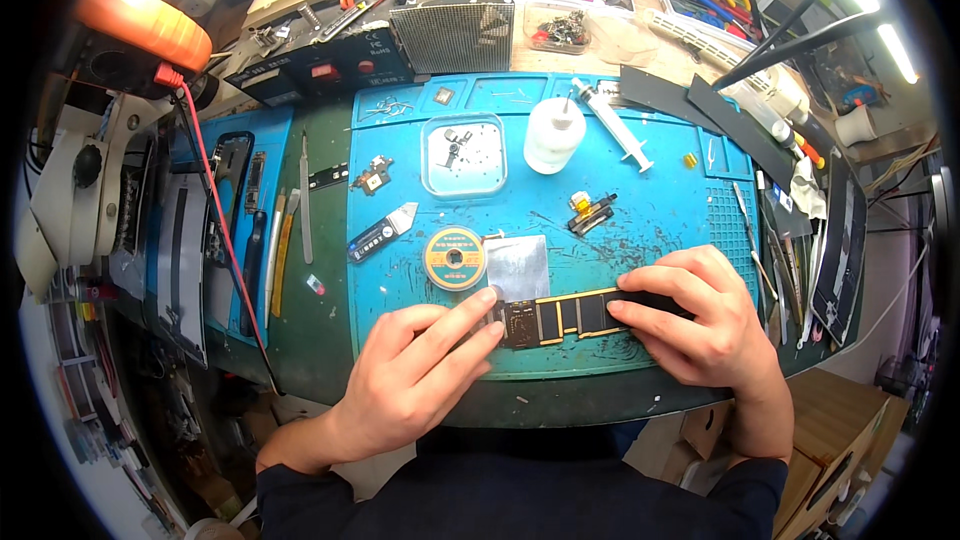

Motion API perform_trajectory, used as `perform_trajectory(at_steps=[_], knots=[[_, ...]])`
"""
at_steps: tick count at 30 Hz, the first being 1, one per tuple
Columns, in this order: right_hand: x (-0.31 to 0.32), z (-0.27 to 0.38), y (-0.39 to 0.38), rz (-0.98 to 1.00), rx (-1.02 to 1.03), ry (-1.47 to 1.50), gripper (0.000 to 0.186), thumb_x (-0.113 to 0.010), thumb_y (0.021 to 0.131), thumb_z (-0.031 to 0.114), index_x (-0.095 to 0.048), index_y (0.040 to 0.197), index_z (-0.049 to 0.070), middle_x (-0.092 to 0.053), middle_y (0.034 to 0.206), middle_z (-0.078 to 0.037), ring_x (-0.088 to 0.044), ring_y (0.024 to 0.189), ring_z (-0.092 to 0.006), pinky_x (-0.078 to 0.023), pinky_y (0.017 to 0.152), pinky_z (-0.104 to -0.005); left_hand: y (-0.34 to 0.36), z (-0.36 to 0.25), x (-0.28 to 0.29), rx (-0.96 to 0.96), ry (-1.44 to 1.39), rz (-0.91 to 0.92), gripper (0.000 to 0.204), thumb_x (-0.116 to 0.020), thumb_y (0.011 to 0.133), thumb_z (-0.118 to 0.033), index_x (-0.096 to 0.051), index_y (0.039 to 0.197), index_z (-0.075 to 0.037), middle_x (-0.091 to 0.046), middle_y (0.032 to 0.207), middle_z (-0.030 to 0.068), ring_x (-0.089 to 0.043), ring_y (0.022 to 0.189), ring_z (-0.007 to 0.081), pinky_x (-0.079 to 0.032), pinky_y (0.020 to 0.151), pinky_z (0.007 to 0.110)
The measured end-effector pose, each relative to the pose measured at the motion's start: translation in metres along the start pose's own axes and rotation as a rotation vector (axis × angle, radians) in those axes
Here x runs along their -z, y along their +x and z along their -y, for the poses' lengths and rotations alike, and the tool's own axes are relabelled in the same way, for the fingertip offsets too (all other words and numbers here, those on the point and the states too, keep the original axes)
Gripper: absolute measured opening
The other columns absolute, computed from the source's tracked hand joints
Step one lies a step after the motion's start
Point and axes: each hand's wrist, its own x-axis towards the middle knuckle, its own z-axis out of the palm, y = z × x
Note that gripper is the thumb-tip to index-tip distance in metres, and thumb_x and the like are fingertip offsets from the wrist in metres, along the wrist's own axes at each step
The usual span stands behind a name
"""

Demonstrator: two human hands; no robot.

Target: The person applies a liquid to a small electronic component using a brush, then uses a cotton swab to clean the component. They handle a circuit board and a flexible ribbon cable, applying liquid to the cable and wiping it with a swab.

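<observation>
A long dark circuit board (550, 320) with gold-coloured edges lies crosswise near the blue mat's front edge. My left hand (415, 370) has its fingertips pressed together at the board's left end; my right hand (700, 330) grips its right end, fingertips on top and thumb underneath or behind, partly hidden. Just beyond the board sit a silver metal plate (518, 258) and a round spool (454, 258) with a gold label.
The blue mat (620, 230) holds a white bottle (550, 140), a syringe (612, 125), a clear dish (464, 156) of small parts and a small yellow-topped part (590, 212). Tools lie along both sides. An orange device (150, 15) and red cable are at left.
</observation>
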Motion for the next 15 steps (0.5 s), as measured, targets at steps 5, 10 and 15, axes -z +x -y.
perform_trajectory(at_steps=[5,10,15], knots=[[0.001,0.001,0.001,0.007,-0.003,-0.006,0.043,-0.085,0.073,0.009,-0.084,0.116,0.013,-0.077,0.125,-0.004,-0.072,0.105,-0.0270,-0.057,0.087,-0.0424,0.005,-0.010,-0.010,0.146,-0.063,-0.116,0.066,-0.096,0.079,-0.008,-0.075,0.141,-0.002,-0.078,0.142,0.0132,-0.071,0.107,0.0280,-0.057,0.091,0.038],[0.000,0.000,0.001,0.002,-0.011,0.003,0.045,-0.084,0.072,0.008,-0.084,0.116,0.013,-0.077,0.125,-0.004,-0.072,0.106,-0.0270,-0.057,0.087,-0.0425,0.003,-0.011,-0.013,0.222,-0.099,-0.134,0.070,-0.097,0.077,-0.003,-0.073,0.143,-0.002,-0.081,0.139,0.0111,-0.074,0.106,0.0306,-0.059,0.092,0.041],[0.001,-0.001,0.001,0.018,-0.006,0.019,0.051,-0.084,0.068,0.003,-0.084,0.118,0.013,-0.079,0.126,-0.007,-0.072,0.103,-0.0287,-0.057,0.086,-0.0427,0.002,-0.009,-0.012,0.191,-0.116,-0.147,0.069,-0.098,0.077,-0.003,-0.074,0.141,-0.002,-0.081,0.137,0.0113,-0.074,0.104,0.0308,-0.060,0.091,0.041]])
